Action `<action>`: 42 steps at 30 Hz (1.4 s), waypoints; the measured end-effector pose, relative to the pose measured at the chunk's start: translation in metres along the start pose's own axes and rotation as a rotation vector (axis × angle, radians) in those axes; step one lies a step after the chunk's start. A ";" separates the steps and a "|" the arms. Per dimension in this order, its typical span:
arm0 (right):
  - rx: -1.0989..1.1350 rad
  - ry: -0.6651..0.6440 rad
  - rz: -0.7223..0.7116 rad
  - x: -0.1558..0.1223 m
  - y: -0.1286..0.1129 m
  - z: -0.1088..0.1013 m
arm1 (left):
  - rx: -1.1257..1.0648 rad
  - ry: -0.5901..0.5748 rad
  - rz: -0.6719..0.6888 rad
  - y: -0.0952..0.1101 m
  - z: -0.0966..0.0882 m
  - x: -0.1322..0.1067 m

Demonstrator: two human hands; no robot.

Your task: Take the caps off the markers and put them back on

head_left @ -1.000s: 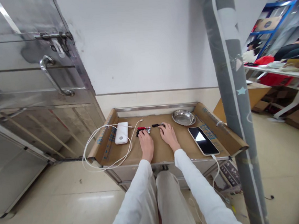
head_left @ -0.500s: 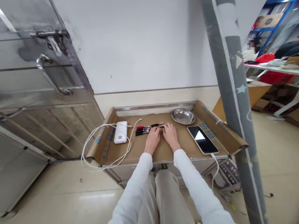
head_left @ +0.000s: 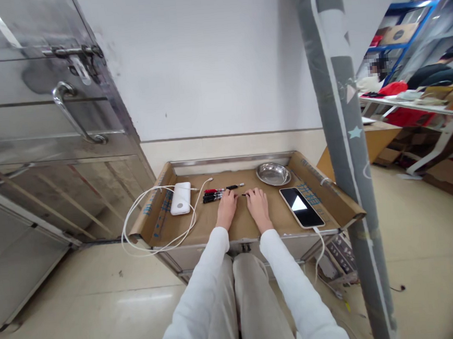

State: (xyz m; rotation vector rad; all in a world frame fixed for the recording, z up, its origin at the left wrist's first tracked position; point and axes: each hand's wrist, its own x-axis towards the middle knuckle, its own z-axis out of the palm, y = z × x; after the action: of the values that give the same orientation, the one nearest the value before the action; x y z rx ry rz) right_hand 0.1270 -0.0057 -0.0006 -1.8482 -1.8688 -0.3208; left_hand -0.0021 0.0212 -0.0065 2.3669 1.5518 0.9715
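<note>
My left hand (head_left: 227, 207) and my right hand (head_left: 257, 206) lie side by side on the brown cardboard liner (head_left: 215, 223) of a metal cart. Between their fingertips is a small black pen-like piece (head_left: 244, 194); both hands seem to touch it, fingers curled, but the grip is too small to read. Just left of my left hand lie a few red and black markers (head_left: 212, 194). Another black marker (head_left: 233, 186) lies beyond the fingers.
A white power bank (head_left: 180, 198) with a looping white cable (head_left: 137, 234) sits at the left. A steel dish (head_left: 273, 174) stands at the back right, a phone (head_left: 301, 206) with a lit screen at the right. A grey pole (head_left: 339, 129) rises beside the cart. A steel door (head_left: 42, 126) stands left.
My left hand has moved right from the markers to meet my right hand at the middle. The view has shifted slightly.
</note>
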 end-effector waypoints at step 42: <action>0.213 0.076 -0.122 -0.004 -0.004 -0.007 | 0.094 0.122 -0.096 0.006 -0.016 -0.024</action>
State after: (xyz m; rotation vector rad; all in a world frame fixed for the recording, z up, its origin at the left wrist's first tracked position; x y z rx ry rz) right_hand 0.1245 -0.0129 0.0045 -1.5649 -1.8888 -0.2198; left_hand -0.0134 -0.0056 -0.0017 2.3075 1.7754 1.0621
